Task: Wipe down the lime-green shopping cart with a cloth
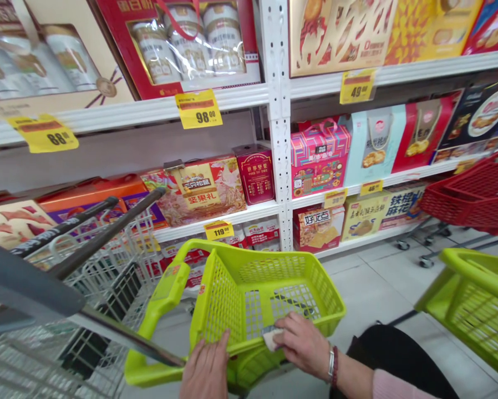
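A lime-green shopping cart (334, 313) with a latticed plastic basket stands in front of me. Its near rim is touched by my left hand (206, 367), which lies at the basket's handle-end corner with the fingers stretched out. Further along the same rim, my right hand (304, 339) is closed around a whitish cloth (273, 337) and presses it against the edge. Part of the cloth is hidden under the fingers. A bracelet circles the right wrist. The cart's green handle (159, 302) extends to the left.
Metal wire carts (107, 310) crowd the left, with a grey bar (124, 335) crossing close to me. White shelves (236, 213) with boxed food run behind. At right are another green cart (477, 293) and a red basket cart (473, 191) on the tiled floor (359, 277).
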The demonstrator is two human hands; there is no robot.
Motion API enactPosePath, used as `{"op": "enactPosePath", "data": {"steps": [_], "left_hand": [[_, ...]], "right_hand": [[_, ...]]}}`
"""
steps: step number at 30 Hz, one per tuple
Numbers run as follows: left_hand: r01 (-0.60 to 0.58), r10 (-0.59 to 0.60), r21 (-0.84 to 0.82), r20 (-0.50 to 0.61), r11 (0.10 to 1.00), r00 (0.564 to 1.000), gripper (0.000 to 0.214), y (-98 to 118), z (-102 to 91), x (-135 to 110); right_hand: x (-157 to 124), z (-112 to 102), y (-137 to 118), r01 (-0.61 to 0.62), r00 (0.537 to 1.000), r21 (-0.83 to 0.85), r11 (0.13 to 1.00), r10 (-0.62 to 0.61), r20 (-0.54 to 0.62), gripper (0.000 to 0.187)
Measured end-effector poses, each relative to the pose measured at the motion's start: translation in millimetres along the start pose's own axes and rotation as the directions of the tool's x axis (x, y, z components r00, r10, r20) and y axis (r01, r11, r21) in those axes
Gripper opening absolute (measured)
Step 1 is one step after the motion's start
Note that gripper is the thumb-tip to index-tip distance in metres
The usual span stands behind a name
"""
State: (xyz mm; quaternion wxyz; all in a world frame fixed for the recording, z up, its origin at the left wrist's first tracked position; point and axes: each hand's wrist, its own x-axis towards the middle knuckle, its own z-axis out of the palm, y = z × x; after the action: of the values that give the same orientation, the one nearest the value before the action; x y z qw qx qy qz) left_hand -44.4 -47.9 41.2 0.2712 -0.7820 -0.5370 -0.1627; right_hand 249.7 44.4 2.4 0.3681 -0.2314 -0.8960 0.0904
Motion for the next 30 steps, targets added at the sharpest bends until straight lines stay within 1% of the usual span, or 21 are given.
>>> {"op": "enactPosePath", "data": {"steps": [2,4,7,11,14,16,19,22,24,27,30], "left_hand": [[0.021,-0.02,0.006,-0.03,1.0,0.999,0.043,4,4.8,-1],[0.037,-0.037,0.006,-0.045,0.999,0.998,0.043,7,7.5,0],[0.05,-0.049,0.02,-0.033,0.999,0.998,0.041,9,6.7,2],[0.035,-0.034,0.071,-0.023,0.997,0.999,0.04,8,3.3,5],[0.041,-0.04,0.102,-0.01,0.994,0.999,0.044,7,1.3,5],[0.036,-0.036,0.098,0.0,0.995,0.999,0.043,6,-0.1,6],[-0.006,0.007,0.084,-0.021,0.996,1.0,0.039,2,-1.3,5],[-0.033,0.038,0.097,-0.054,0.995,0.998,0.038,-5,-0.9,4],[-0.03,0.035,0.092,-0.047,0.995,0.998,0.038,-6,-0.4,2],[0.035,-0.035,0.037,-0.023,0.999,0.999,0.039,0,-0.4,2],[0.143,-0.143,-0.024,-0.018,0.989,0.99,0.045,11,-0.7,4]], "right_hand": [[-2,-2,-1,-0.019,1.0,-0.01,1.0,0.019,-0.022,0.039],[2,3,-6,-0.044,0.998,-0.022,0.999,0.043,-0.041,0.038],[16,22,-21,-0.051,0.998,-0.035,0.998,0.05,-0.034,0.038],[39,50,-42,-0.061,0.998,-0.05,0.997,0.06,-0.022,0.035],[50,61,-52,-0.068,0.997,-0.059,0.996,0.066,-0.026,0.033],[51,62,-53,-0.062,0.998,-0.062,0.996,0.06,-0.029,0.033],[40,51,-42,-0.031,0.999,-0.053,0.998,0.03,-0.021,0.036],[17,28,-20,-0.025,0.999,-0.065,0.998,0.023,-0.034,0.041],[0,12,-5,-0.022,0.999,-0.083,0.996,0.02,-0.025,0.042],[-17,-6,10,-0.023,1.0,-0.105,0.994,0.022,-0.008,0.042],[-19,-9,11,-0.062,0.998,-0.11,0.992,0.058,-0.037,0.038]]}}
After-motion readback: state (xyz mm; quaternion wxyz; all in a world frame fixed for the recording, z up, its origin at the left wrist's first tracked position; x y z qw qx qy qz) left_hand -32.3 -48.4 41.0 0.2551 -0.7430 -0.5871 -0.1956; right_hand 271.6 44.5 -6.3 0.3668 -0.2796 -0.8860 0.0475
